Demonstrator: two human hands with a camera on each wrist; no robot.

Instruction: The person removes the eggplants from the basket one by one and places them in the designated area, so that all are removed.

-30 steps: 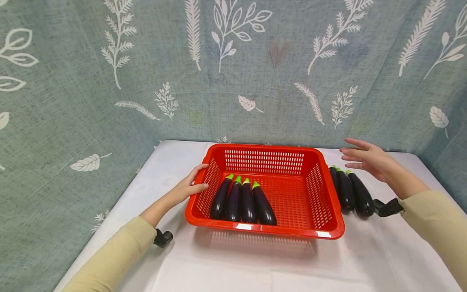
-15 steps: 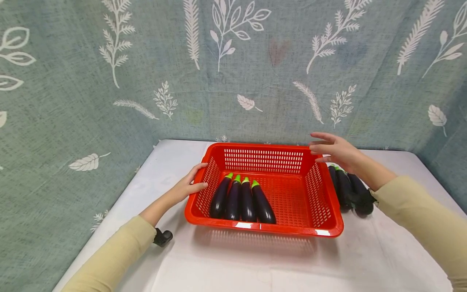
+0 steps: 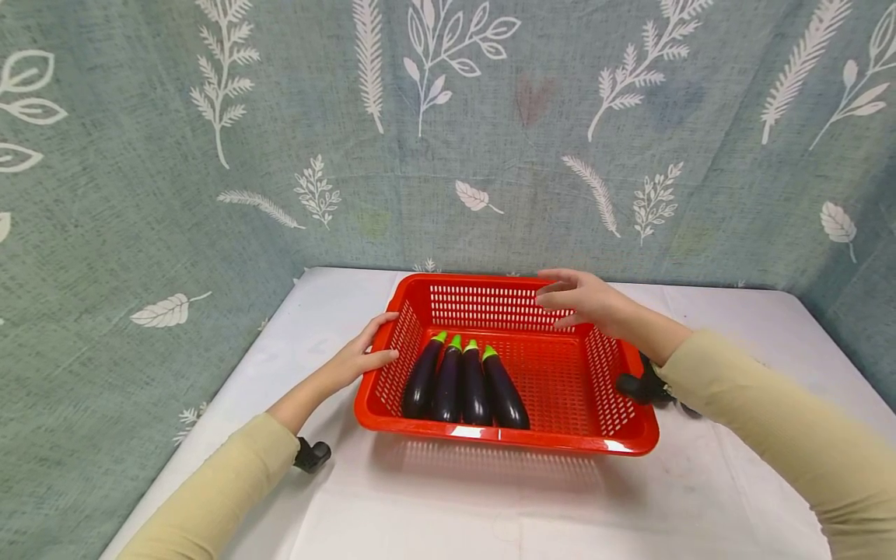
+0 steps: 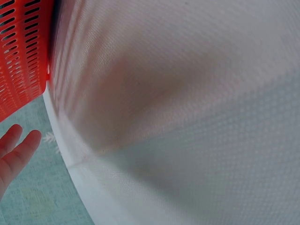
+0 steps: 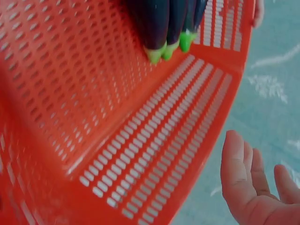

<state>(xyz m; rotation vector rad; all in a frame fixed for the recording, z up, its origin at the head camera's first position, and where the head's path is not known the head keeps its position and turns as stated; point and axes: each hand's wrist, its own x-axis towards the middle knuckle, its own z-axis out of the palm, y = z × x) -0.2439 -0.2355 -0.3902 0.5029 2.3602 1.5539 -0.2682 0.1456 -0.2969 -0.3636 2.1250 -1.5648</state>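
Note:
A red plastic basket (image 3: 500,440) stands mid-table, its walls pierced with slots. Several dark purple eggplants (image 3: 475,389) lie side by side in its left half, green stem ends pointing away; three show in the right wrist view (image 5: 157,23). The person's left hand (image 3: 353,362) touches the basket's left rim with spread fingers; some of its fingers (image 4: 18,157) show straight in the left wrist view. Over the basket's right back part hovers the right hand (image 3: 588,302), fingers parted and loosely bent, holding nothing. The dark eggplant end (image 3: 689,411) beyond the right forearm is mostly hidden.
White cloth (image 3: 420,513) covers the table. A green-grey curtain (image 3: 448,187) with white leaf prints hangs behind and at the sides. Black wrist devices (image 3: 313,456) are strapped on both arms; the right one (image 3: 638,387) hangs near the basket's right rim.
The right hand has moved left, from over the eggplants beside the basket to over the basket's inside. Its forearm now covers those eggplants. The left hand stays at the left rim.

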